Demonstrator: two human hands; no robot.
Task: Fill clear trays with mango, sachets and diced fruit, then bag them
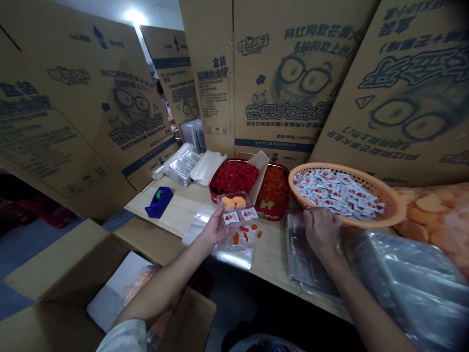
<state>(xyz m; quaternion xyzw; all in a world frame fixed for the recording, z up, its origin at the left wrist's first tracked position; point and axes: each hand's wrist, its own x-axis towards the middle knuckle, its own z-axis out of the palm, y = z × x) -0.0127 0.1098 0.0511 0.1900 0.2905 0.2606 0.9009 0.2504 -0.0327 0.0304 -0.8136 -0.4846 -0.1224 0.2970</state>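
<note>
My left hand (217,226) grips a clear plastic tray (252,213) by its left side. Inside it are orange puffy candies (233,202) at the far end, two white sachets (248,213) in the middle and several small red-orange pieces (245,237) nearer me. A flat clear film bag (234,256) lies under it. My right hand (321,229) rests with curled fingers at the far end of a stack of clear empty trays (304,264), by the front rim of the orange basket (293,188). Its fingertips are hidden, so what they pinch does not show.
Red tins of red pieces (236,177) and orange pieces (273,183) stand behind the held tray. Sachets (337,193) fill the basket. A blue tape dispenser (159,202) sits left. An open carton (69,264) stands below; more trays (406,278) lie right. Tall cartons (282,98) wall the back.
</note>
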